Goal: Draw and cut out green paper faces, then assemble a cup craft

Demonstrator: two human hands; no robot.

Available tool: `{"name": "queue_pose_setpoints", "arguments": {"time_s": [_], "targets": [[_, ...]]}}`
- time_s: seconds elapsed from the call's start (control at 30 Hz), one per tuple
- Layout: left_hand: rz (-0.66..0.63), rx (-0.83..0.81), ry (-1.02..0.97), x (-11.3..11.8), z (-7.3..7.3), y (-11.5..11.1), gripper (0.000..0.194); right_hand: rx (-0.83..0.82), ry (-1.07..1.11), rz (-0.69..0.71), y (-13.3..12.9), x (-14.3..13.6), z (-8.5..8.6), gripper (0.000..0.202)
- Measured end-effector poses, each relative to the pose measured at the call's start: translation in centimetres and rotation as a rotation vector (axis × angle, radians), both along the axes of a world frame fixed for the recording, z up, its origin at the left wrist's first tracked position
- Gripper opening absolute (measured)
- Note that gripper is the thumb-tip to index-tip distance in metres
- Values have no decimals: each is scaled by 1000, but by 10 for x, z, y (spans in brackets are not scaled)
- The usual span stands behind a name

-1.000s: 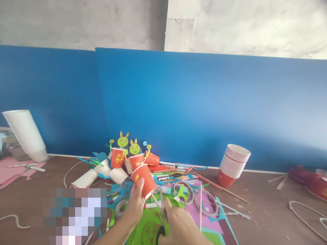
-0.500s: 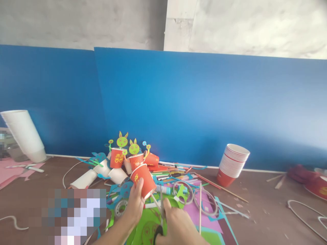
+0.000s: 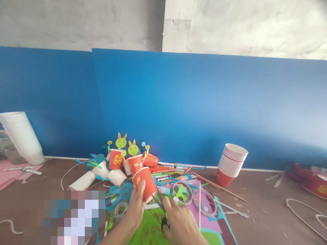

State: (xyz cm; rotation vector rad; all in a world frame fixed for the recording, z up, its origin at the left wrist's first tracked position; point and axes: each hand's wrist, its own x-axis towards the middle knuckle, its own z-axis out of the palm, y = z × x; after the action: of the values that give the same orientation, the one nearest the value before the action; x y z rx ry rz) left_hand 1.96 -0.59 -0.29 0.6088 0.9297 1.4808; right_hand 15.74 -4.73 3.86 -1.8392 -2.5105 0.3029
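My left hand (image 3: 137,206) is wrapped round a red paper cup (image 3: 146,183) with a yellow mark, tilted with its rim facing up and left. In my right hand (image 3: 180,217) is a pair of scissors (image 3: 161,205) with black handles. Their blades are apart, and one tip reaches the cup's lower edge; whether it pierces the cup I cannot tell. Beneath both hands lies a green sheet (image 3: 149,231) with a rabbit face drawn on it. Just behind stand red cups with green rabbit heads, one on the left (image 3: 117,159) and one nearer (image 3: 135,164).
White cups (image 3: 83,181) lie left of the rabbit cups. A tape roll (image 3: 120,208), pens, sticks and paper scraps crowd the middle. Stacked cups stand at right (image 3: 232,165) and far left (image 3: 23,137). A blue partition (image 3: 178,109) borders the table's back.
The scissors' blades have turned to point more up and left, at the cup's lower edge. The cup has shifted slightly right and down in my left hand.
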Motion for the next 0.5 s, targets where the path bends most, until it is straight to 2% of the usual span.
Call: {"name": "queue_pose_setpoints", "arguments": {"time_s": [0.1,0.27,0.3,0.33,0.43,0.5], "targets": [[29,13,46,-1,-3,1,60,-71,161,-30,-1,2,4,48],[160,96,2,-6,-6,9,57,-656,761,-16,7,20,17,18],[181,107,5,-7,-6,10,56,-679,796,-17,11,25,18,17],[191,111,12,-7,-7,10,55,-644,757,-34,14,29,18,17],[154,79,27,-6,-9,7,55,-299,470,-156,24,38,7,24],[92,36,6,-3,-10,3,59,-169,352,-175,27,39,-3,41]]}}
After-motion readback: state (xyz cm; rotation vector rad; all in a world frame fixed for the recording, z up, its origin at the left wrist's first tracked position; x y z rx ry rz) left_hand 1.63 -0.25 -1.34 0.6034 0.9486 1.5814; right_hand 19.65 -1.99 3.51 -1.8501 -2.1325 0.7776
